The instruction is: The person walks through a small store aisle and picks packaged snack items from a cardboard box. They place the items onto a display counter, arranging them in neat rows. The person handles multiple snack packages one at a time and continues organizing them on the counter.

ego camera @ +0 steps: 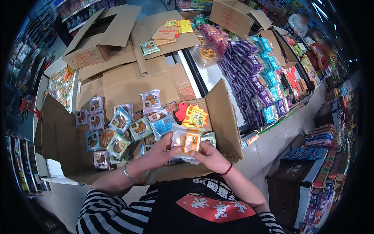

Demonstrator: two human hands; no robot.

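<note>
Between both hands I hold a clear-wrapped round cake with an orange printed band (187,143), its front facing up at me. My left hand (163,150) grips its left edge, thumb on the wrapper. My right hand (209,156) pinches the lower right side. Below and around my hands is a large open cardboard box (225,120). Inside it lie several small wrapped pastries in green (140,128), blue (121,119) and pale purple packets (101,160). A yellow and red starburst price sign (192,115) lies just beyond the held cake.
Flattened cardboard (137,79) and a cardboard tube (140,58) lie beyond the box. An opened carton (93,49) sits at the far left. To the right are rows of purple packets (242,79) and teal packets (271,73). Two people stand far right; a dark promotion stand (287,187) is nearer.
</note>
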